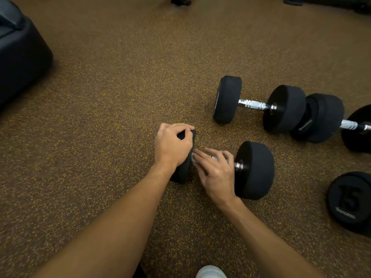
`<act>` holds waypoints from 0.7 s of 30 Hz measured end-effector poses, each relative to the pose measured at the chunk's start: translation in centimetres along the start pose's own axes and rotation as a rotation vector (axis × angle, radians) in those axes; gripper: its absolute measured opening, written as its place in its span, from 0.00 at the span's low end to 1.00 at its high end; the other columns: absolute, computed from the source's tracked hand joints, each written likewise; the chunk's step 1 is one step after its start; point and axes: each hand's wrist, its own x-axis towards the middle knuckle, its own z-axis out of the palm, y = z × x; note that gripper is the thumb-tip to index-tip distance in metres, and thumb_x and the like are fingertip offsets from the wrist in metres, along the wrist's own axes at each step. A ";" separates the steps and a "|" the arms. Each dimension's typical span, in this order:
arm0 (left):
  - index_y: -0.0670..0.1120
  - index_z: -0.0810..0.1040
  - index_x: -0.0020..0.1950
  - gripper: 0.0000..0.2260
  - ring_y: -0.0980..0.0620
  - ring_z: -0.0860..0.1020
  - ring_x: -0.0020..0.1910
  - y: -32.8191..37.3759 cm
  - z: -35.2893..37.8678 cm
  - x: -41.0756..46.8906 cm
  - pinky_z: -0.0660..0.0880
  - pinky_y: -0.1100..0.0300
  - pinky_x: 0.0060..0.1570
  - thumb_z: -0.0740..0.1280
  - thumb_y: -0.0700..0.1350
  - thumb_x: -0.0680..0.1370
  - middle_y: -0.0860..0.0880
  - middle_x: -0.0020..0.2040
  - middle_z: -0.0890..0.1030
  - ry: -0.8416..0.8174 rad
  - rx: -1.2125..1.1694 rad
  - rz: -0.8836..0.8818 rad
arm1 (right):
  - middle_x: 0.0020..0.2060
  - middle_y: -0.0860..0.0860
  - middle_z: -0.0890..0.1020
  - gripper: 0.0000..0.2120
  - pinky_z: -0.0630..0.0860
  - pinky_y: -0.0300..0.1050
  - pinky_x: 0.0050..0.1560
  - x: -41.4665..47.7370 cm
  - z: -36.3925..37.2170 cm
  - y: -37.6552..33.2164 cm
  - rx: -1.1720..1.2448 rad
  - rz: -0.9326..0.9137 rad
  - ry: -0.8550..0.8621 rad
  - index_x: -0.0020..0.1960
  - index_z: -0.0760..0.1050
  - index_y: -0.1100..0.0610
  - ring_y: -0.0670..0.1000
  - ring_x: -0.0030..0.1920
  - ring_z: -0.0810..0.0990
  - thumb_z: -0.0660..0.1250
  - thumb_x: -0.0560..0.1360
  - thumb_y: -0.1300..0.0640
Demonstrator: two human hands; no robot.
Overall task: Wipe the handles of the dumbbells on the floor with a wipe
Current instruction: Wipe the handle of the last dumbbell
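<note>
A black dumbbell (255, 170) with a chrome handle lies on the speckled floor in front of me. My left hand (172, 145) grips its left head from above, fingers curled over the rim. My right hand (215, 167) lies over the handle, fingers wrapped around it with a white wipe (194, 159) showing under the fingertips. The hand hides most of the handle; only a short chrome stub shows beside the right head.
A second dumbbell (259, 104) lies farther right, with a third (329, 121) touching it end to end. A black head marked 15 (351, 201) sits at the right edge. A dark padded bench (18, 63) stands at the far left. A white shoe tip (210, 272) shows at the bottom.
</note>
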 end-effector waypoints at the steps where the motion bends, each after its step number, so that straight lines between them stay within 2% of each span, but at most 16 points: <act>1: 0.57 0.89 0.52 0.12 0.58 0.74 0.58 0.1 0.0 0.0 0.74 0.57 0.63 0.65 0.51 0.80 0.63 0.53 0.86 -0.003 0.000 -0.003 | 0.61 0.44 0.86 0.09 0.72 0.60 0.65 0.0 0.2 0.1 0.000 -0.013 0.008 0.60 0.87 0.52 0.52 0.63 0.83 0.74 0.81 0.52; 7: 0.57 0.89 0.53 0.12 0.57 0.74 0.58 0.3 -0.2 0.0 0.73 0.57 0.63 0.65 0.50 0.81 0.62 0.53 0.86 -0.008 0.004 -0.007 | 0.62 0.42 0.86 0.07 0.71 0.63 0.68 -1.3 0.2 0.7 -0.063 -0.024 0.109 0.58 0.88 0.50 0.50 0.65 0.83 0.74 0.82 0.52; 12: 0.57 0.89 0.52 0.11 0.57 0.74 0.58 0.4 -0.1 0.1 0.73 0.59 0.62 0.65 0.49 0.81 0.63 0.52 0.86 0.000 -0.005 -0.009 | 0.60 0.43 0.87 0.05 0.69 0.67 0.70 -0.5 1.1 -0.2 -0.041 -0.043 0.129 0.53 0.88 0.52 0.50 0.66 0.83 0.74 0.82 0.54; 21: 0.57 0.89 0.53 0.11 0.57 0.74 0.60 0.6 -0.3 0.1 0.72 0.60 0.62 0.66 0.49 0.81 0.63 0.53 0.86 -0.016 -0.003 -0.026 | 0.62 0.42 0.85 0.07 0.69 0.68 0.70 -1.9 -0.1 0.7 -0.073 0.063 0.129 0.57 0.87 0.51 0.50 0.68 0.82 0.75 0.81 0.51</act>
